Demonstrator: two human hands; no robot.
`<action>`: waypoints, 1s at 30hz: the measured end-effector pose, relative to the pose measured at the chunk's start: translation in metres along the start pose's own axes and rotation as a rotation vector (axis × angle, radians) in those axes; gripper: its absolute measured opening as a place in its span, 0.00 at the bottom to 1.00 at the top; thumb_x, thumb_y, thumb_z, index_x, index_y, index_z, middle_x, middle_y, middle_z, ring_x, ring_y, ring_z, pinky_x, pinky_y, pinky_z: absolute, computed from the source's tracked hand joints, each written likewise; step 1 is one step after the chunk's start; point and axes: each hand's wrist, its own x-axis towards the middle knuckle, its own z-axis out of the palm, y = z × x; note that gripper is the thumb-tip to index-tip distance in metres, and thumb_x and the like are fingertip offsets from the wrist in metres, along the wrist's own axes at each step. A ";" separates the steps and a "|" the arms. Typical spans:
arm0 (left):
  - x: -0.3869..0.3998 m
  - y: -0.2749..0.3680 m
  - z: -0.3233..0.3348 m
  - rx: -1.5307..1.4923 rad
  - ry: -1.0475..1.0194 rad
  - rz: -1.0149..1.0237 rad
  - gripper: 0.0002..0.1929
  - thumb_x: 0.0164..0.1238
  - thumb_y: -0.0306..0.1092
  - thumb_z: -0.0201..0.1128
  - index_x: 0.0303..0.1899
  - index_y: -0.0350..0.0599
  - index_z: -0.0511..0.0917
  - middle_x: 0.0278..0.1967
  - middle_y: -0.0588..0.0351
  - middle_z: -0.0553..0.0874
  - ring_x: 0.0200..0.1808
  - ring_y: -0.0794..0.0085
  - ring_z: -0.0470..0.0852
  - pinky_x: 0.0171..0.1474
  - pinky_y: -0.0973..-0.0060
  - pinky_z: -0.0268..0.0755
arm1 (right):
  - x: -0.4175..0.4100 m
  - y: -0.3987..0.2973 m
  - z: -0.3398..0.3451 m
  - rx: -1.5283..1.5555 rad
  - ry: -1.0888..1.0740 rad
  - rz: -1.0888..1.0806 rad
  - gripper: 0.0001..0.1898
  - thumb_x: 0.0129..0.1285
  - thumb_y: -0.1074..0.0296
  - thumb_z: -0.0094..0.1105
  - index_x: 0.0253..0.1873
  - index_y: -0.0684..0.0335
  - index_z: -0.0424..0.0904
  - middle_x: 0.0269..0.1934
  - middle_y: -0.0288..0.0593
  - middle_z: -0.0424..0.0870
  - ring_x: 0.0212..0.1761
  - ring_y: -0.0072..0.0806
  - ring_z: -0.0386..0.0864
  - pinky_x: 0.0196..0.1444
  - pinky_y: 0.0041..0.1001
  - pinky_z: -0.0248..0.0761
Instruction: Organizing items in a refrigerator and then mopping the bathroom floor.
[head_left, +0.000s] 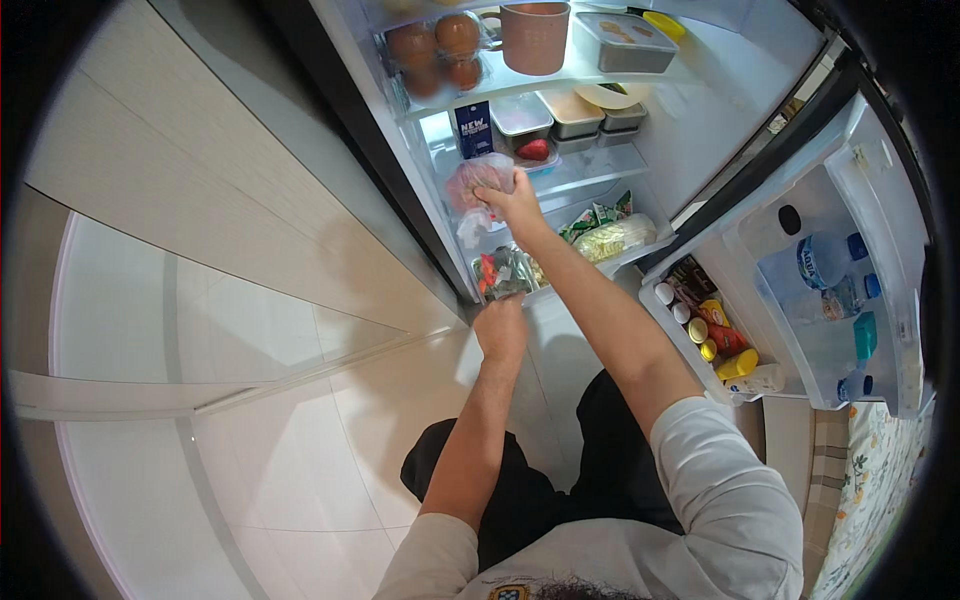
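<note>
In my right hand (508, 201) is a thin plastic bag with pinkish contents (480, 182), held in front of the fridge's middle shelf (592, 169). My left hand (501, 324) is closed at the front edge of the lower fridge drawer (551, 292); its fingers are mostly hidden, so whether it grips the rim I cannot tell. Just beyond it lies a clear package with red and green contents (502, 274). A wrapped pale green cabbage (615, 238) and green printed packets (592, 219) sit farther right in the drawer.
Above are lidded containers (574, 111), a dark blue box (474, 129), eggs (457, 36) and a pink mug (535, 37). At right the open fridge door (862, 157) holds water bottles (821, 261) and condiments (724, 337). A pale cabinet panel (225, 180) stands at left.
</note>
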 end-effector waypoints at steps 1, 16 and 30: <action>-0.001 -0.001 0.000 0.000 0.008 0.009 0.15 0.56 0.25 0.59 0.43 0.53 0.89 0.34 0.47 0.89 0.36 0.53 0.88 0.41 0.58 0.80 | 0.004 0.005 0.007 0.026 0.026 0.039 0.31 0.54 0.75 0.73 0.61 0.65 0.65 0.50 0.45 0.81 0.49 0.31 0.81 0.49 0.31 0.77; 0.003 0.000 0.000 0.031 0.034 0.023 0.11 0.60 0.28 0.58 0.39 0.52 0.88 0.31 0.48 0.88 0.34 0.53 0.89 0.36 0.58 0.80 | -0.035 -0.022 -0.040 0.342 -0.116 0.565 0.25 0.74 0.46 0.44 0.64 0.56 0.74 0.55 0.45 0.84 0.51 0.35 0.85 0.47 0.37 0.84; -0.002 0.002 -0.006 0.025 -0.078 -0.047 0.18 0.55 0.24 0.61 0.45 0.56 0.89 0.34 0.46 0.89 0.37 0.52 0.88 0.42 0.57 0.80 | -0.027 -0.014 -0.050 -0.129 0.085 0.258 0.24 0.63 0.63 0.67 0.59 0.69 0.73 0.46 0.45 0.83 0.44 0.26 0.82 0.45 0.29 0.78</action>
